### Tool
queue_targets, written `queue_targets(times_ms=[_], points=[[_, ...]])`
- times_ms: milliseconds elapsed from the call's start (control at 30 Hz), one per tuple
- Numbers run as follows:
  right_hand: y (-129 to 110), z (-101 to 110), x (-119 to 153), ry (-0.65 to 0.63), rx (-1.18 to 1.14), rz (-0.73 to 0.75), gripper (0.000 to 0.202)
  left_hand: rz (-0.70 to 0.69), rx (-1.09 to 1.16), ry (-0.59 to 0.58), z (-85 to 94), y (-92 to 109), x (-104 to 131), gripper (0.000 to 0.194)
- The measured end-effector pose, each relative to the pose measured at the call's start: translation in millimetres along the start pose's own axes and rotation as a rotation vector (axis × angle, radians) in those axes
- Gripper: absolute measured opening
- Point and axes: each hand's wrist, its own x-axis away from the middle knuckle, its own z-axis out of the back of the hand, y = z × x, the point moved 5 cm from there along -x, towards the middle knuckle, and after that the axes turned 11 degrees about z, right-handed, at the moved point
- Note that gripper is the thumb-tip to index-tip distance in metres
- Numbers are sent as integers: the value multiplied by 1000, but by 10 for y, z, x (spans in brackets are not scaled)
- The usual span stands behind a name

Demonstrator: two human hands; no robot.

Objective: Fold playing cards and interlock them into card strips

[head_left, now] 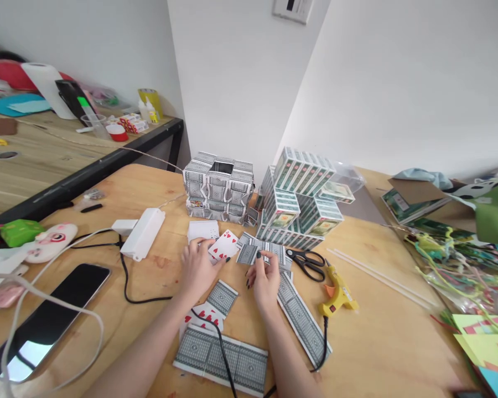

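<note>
My left hand (200,267) is closed on a playing card (224,245), its hearts facing up, beside a stack of white-faced cards (203,229). My right hand (264,278) has its fingers curled together over patterned card backs (276,252); what lies between the fingertips is hidden. A long strip of joined cards (302,318) runs down beside the right wrist. Below the hands lie a panel of joined cards (222,359), a single patterned card (223,299) and some heart cards (205,316). Behind them stands a box-like structure built of cards (218,188) with an opening on top.
Stacked green card boxes (301,204) stand at the back. Black scissors (309,264), a yellow glue gun (337,293) and white sticks (382,276) lie right. A white power adapter (143,235) and a phone (50,320) are left. A black cord (222,345) crosses the panel.
</note>
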Motion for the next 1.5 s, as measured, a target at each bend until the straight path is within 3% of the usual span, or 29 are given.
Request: queue_targets(times_ms=[433, 533, 700, 833, 967, 1100, 1233, 1500], points=[[-21, 42, 16, 61, -17, 24, 30, 71, 367, 15, 20, -95, -35, 18], [-27, 19, 5, 11, -10, 15, 32, 46, 440, -59, 28, -41, 2, 19], [18, -1, -28, -97, 78, 18, 34, -140, 505, -242, 21, 153, 113, 19], [61, 11, -32, -120, 150, 38, 36, -141, 446, -125, 59, 120, 73, 21], [56, 25, -28, -34, 60, -4, 36, 18, 86, 53, 106, 9, 6, 26], [21, 24, -36, 13, 7, -12, 34, 133, -147, 2, 82, -30, 10, 44], [21, 29, -35, 28, 0, -16, 35, 143, -150, -23, 59, -32, 13, 43], [22, 57, -35, 89, -18, -6, 34, 59, 58, 100, 118, 6, 0, 41]])
